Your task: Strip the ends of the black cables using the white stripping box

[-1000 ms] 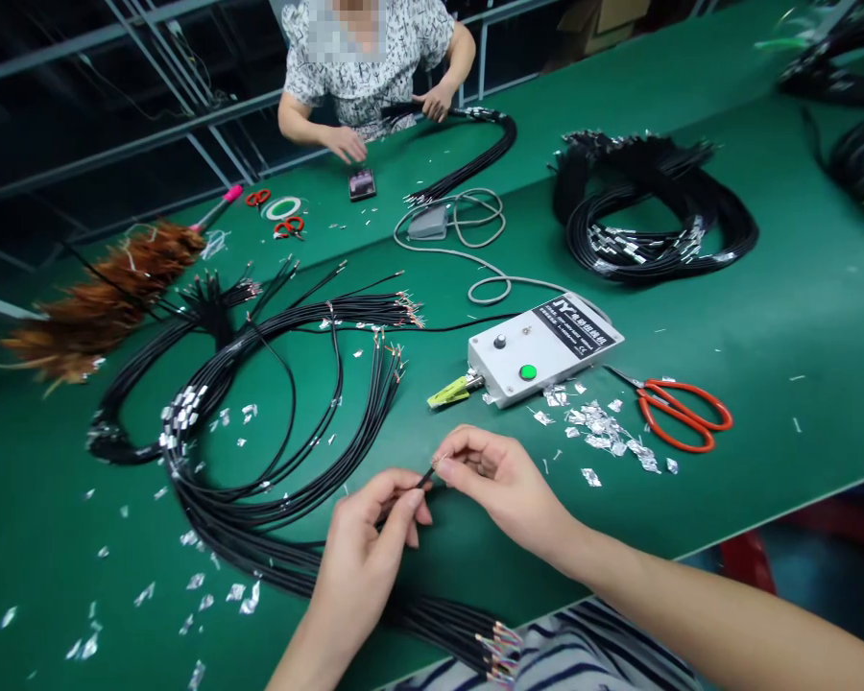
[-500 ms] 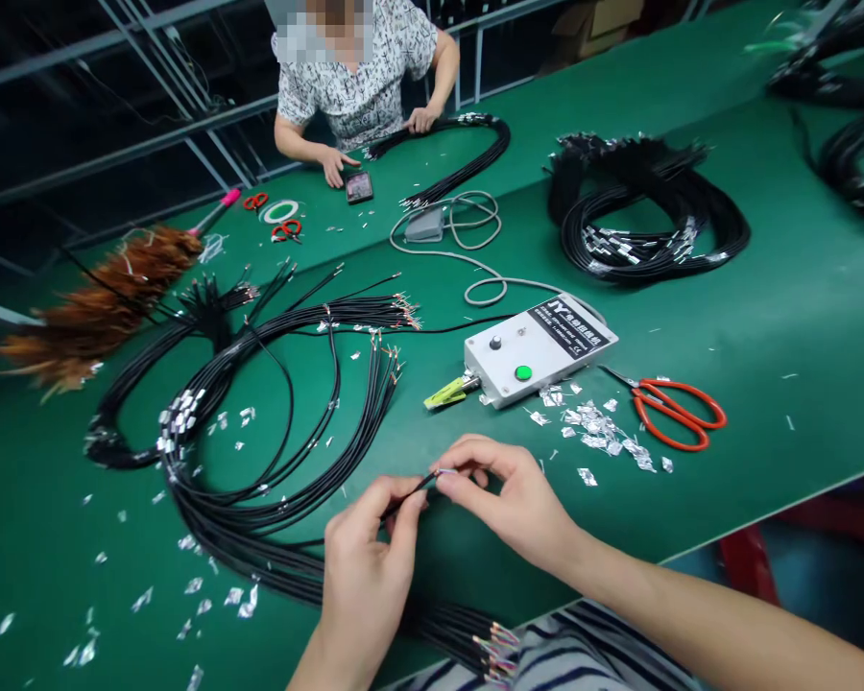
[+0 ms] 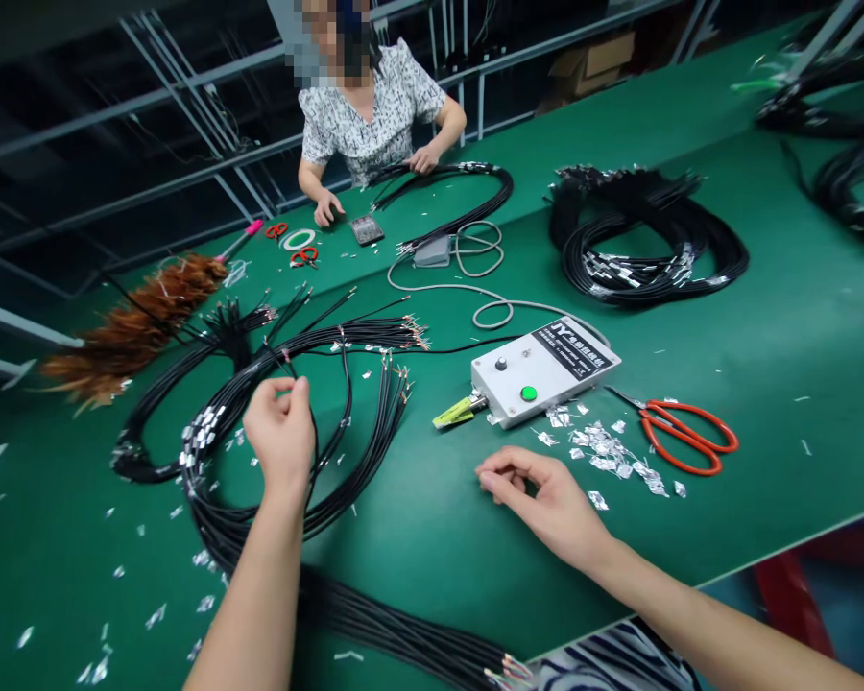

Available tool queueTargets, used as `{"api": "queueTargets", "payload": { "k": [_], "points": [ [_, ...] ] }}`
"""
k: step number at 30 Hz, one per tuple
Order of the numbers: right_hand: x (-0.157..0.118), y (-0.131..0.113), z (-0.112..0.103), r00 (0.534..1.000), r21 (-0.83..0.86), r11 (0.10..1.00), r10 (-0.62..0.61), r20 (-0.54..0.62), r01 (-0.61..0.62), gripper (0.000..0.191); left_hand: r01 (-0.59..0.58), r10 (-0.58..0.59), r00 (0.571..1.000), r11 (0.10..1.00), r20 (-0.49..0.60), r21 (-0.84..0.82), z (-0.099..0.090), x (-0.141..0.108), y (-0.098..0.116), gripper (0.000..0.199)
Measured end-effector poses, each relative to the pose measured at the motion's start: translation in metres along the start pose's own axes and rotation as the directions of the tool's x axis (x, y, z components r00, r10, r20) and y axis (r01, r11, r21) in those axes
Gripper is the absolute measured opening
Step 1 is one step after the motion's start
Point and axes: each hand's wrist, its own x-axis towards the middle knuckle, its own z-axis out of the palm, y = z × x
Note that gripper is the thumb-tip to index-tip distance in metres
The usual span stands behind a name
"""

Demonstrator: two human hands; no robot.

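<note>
My left hand (image 3: 280, 432) is closed above the coiled bundle of black cables (image 3: 220, 408) on the left. A small reddish tip shows just above its fingers, but what they grip is hidden. In front of the grey control box (image 3: 547, 369), my right hand (image 3: 540, 494) hangs over the green table with fingertips pinched together. Whether anything small is between them cannot be made out. A bundle of black cables with stripped coloured wire ends (image 3: 508, 667) runs along the table's near edge to my lap.
Orange-handled scissors (image 3: 691, 437) and a pile of silver foil scraps (image 3: 609, 451) lie right of my right hand. A yellow clip (image 3: 453, 413) sticks out of the box. Across the table a co-worker (image 3: 374, 125) handles black cables. Another cable coil (image 3: 648, 235) lies at back right.
My left hand has moved away from my right hand, left and forward over the coil. The black cable that was between both hands no longer spans them. My right hand has shifted slightly right.
</note>
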Motion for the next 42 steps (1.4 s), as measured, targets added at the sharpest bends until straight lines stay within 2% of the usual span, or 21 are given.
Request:
{"api": "queueTargets", "payload": {
  "k": [2,4,6,8,9,10,11,12,15,16,17,18,19,21,22,23,25,28,33,38,42],
  "points": [
    [0.0,0.001,0.0,1.0,-0.019,1.0,-0.021,0.009,0.021,0.023,0.001,-0.003,0.999,0.999,0.051,0.045,0.007,0.022,-0.006,0.011],
    [0.0,0.002,0.0,0.999,-0.045,0.998,-0.042,0.019,0.043,0.021,-0.034,0.023,0.993,0.995,0.117,0.092,0.01,0.02,-0.007,0.008],
    [-0.001,0.003,0.0,0.998,-0.071,0.996,-0.059,0.027,0.061,0.02,-0.101,0.082,0.984,0.988,0.161,0.117,0.008,-0.003,-0.005,0.015],
    [-0.001,0.003,0.0,0.997,-0.092,0.993,-0.067,0.037,0.07,0.019,-0.251,0.223,0.947,0.963,0.231,0.1,0.003,-0.039,-0.004,0.012],
    [-0.002,0.003,0.0,0.997,-0.101,0.992,-0.066,0.044,0.071,0.019,-0.459,0.42,0.847,0.887,0.327,0.05,0.0,-0.057,-0.006,0.012],
    [-0.002,0.003,0.0,0.997,-0.11,0.992,-0.064,0.051,0.07,0.019,-0.636,0.579,0.676,0.771,0.455,-0.036,-0.002,-0.071,-0.01,0.017],
    [-0.002,0.003,0.001,0.996,-0.117,0.991,-0.063,0.057,0.069,0.019,-0.732,0.643,0.549,0.678,0.534,-0.064,-0.004,-0.081,-0.014,0.02],
    [-0.002,0.003,0.001,0.996,-0.12,0.99,-0.064,0.062,0.071,0.019,-0.776,0.651,0.517,0.631,0.556,-0.018,-0.005,-0.087,-0.02,0.021],
    [-0.003,0.004,0.0,0.994,-0.118,0.989,-0.083,0.071,0.091,0.018,-0.695,0.566,0.688,0.695,0.455,0.186,-0.011,-0.085,-0.032,0.018],
    [-0.003,0.004,0.0,0.993,-0.115,0.988,-0.092,0.069,0.1,0.018,-0.649,0.524,0.727,0.735,0.444,0.195,-0.014,-0.083,-0.031,0.017],
    [-0.003,0.004,-0.001,0.993,-0.112,0.988,-0.099,0.067,0.106,0.017,-0.617,0.49,0.731,0.771,0.476,0.154,-0.018,-0.084,-0.027,0.016],
    [-0.003,0.004,-0.001,0.993,-0.11,0.988,-0.102,0.064,0.109,0.017,-0.591,0.463,0.697,0.803,0.548,0.073,-0.023,-0.087,-0.02,0.016],
    [-0.003,0.004,-0.001,0.993,-0.108,0.988,-0.105,0.06,0.111,0.017,-0.556,0.444,0.622,0.83,0.646,-0.035,-0.029,-0.093,-0.011,0.015],
    [-0.002,0.005,-0.001,0.993,-0.106,0.988,-0.107,0.056,0.113,0.017,-0.465,0.37,0.358,0.867,0.857,-0.18,-0.041,-0.111,0.01,0.018],
    [-0.002,0.005,0.0,0.993,-0.106,0.988,-0.108,0.055,0.113,0.017,-0.451,0.317,0.253,0.874,0.914,-0.179,-0.046,-0.12,0.019,0.02],
    [-0.001,0.006,0.0,0.993,-0.108,0.988,-0.108,0.053,0.113,0.016,-0.457,0.249,0.186,0.878,0.951,-0.14,-0.05,-0.129,0.028,0.023],
    [-0.001,0.006,0.0,0.993,-0.116,0.987,-0.102,0.052,0.107,0.016,-0.499,0.14,0.129,0.864,0.982,-0.058,-0.054,-0.14,0.038,0.024],
    [-0.001,0.005,-0.001,0.995,-0.11,0.99,-0.081,0.057,0.087,0.016,-0.472,0.117,0.129,0.881,0.985,-0.043,-0.053,-0.142,0.039,0.024],
    [-0.004,-0.004,-0.003,0.997,-0.056,0.997,-0.046,0.066,0.049,0.018,-0.115,0.157,0.271,0.985,0.95,-0.13,-0.05,-0.13,0.025,0.017],
    [-0.01,-0.01,-0.002,0.993,-0.021,0.999,-0.028,0.111,0.03,0.017,0.101,0.154,0.317,0.975,0.936,-0.195,-0.038,-0.129,0.02,0.009],
    [-0.013,-0.013,-0.002,0.991,-0.001,1.0,0.001,0.131,0.0,0.017,0.157,0.158,0.458,0.954,0.875,-0.254,-0.028,-0.132,0.025,0.007]
  ]
}}
